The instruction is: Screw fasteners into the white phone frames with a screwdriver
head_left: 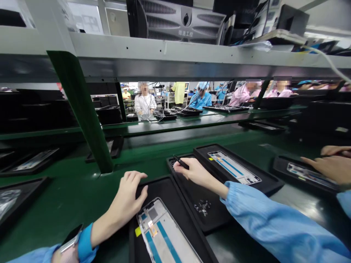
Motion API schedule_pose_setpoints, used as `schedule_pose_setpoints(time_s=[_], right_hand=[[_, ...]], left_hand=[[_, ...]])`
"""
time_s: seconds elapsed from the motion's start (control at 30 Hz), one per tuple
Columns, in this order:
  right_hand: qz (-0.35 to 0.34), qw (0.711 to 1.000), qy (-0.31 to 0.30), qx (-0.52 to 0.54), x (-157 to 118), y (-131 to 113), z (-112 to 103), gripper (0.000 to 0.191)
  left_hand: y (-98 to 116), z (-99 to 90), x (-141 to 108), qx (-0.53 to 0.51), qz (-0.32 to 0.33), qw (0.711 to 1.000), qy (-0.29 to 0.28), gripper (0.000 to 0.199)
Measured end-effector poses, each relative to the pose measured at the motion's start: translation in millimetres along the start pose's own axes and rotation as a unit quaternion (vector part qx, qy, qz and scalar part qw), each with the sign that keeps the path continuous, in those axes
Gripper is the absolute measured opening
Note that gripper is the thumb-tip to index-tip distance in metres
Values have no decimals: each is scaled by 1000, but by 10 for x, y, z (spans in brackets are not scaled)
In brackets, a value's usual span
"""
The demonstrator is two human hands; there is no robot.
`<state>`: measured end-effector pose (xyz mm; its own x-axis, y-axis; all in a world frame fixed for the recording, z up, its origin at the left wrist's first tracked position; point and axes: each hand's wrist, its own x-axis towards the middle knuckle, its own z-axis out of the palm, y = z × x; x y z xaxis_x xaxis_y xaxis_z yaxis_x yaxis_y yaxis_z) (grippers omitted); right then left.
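Observation:
My right hand point(196, 172) is closed around a slim black pen-like tool point(181, 162); its working tip cannot be made out. It hovers above the far end of a black parts tray point(189, 186), where small pieces point(172, 162) lie. Nearer to me in that tray is a loose pile of tiny metal parts point(203, 207). My left hand point(127, 199) holds nothing, thumb and fingers apart, at the left edge of another black tray point(175, 197). In this tray lies a silver phone frame point(167, 233) with blue strips and a yellow tab point(138, 231).
Behind my right hand, a third tray holds another phone frame point(233, 167). At right, a co-worker's hands point(329, 164) are over a further tray point(285, 160). A green post point(82, 113) rises at left, and a shelf point(192, 60) spans overhead. People sit beyond.

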<state>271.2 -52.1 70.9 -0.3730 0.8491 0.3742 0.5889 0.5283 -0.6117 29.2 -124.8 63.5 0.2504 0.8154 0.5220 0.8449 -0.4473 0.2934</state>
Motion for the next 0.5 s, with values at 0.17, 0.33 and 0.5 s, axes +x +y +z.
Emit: schedule_pose_setpoints(time_s=[0.17,0.33,0.5], right_hand=[[-8,984,-128,128,-299,-432,89,16],[-2,986,-104,133,-503,-628,233,20],[21,991,-57,115,-474,-747,57,15]], left_hand=[[305,-70,-52,-164,7,984,-70,17],[366,-40,-113,-241,-28,962,-126,18],[458,-59,24,-268,-8,959,-88,21]])
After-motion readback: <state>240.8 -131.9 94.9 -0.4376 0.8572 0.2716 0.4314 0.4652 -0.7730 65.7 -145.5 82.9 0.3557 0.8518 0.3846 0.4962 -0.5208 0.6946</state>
